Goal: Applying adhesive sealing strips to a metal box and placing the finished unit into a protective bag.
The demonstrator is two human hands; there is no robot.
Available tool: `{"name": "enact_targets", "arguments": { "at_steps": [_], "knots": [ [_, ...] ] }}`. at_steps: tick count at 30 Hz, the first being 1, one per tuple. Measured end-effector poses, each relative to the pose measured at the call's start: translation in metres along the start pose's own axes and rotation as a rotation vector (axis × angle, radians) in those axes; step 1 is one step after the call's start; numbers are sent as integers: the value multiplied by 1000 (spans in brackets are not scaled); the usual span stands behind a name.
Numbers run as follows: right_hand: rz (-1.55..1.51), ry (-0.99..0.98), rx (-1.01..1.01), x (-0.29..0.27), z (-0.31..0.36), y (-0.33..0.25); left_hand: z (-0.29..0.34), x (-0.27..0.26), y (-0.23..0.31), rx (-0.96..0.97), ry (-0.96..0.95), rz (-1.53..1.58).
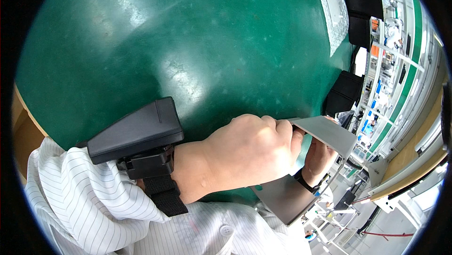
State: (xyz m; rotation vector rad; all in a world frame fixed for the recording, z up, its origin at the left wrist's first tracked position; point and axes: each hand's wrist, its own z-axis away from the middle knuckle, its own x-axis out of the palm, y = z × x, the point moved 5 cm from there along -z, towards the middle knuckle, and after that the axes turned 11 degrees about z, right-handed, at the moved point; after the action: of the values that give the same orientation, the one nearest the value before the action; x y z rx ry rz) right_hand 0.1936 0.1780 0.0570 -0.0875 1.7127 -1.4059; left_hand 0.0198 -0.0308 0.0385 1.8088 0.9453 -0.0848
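Note:
A bent grey sheet-metal piece is held up above the front right part of the table. Its upper flap and a lower plate stand apart, joined along the right side. My left hand is closed, its curled fingertips at the left edge of the upper flap; what exactly they pinch is hidden. Between flap and lower plate shows my right hand, its fingers partly covered by the flap and bent up against it. A black strap circles the right wrist. On my left wrist sits a black box-shaped device with a wide strap.
The green tabletop spreads out in front of me. At its far right lie a white sheet with a bubbly edge and several black objects. Beyond the right edge are workshop shelves and a floor with equipment.

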Motion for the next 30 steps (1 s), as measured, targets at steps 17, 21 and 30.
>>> {"name": "enact_targets", "arguments": {
  "at_steps": [17,21,30],
  "knots": [
    [70,-89,-78,5,-8,-19,-2,2,0,10,-13,14],
    [98,-64,-40,12,-7,-24,-2,1,0,7,-17,1],
    [117,-184,-103,25,-10,-36,-1,0,-1,0,16,5]
  ]
}}
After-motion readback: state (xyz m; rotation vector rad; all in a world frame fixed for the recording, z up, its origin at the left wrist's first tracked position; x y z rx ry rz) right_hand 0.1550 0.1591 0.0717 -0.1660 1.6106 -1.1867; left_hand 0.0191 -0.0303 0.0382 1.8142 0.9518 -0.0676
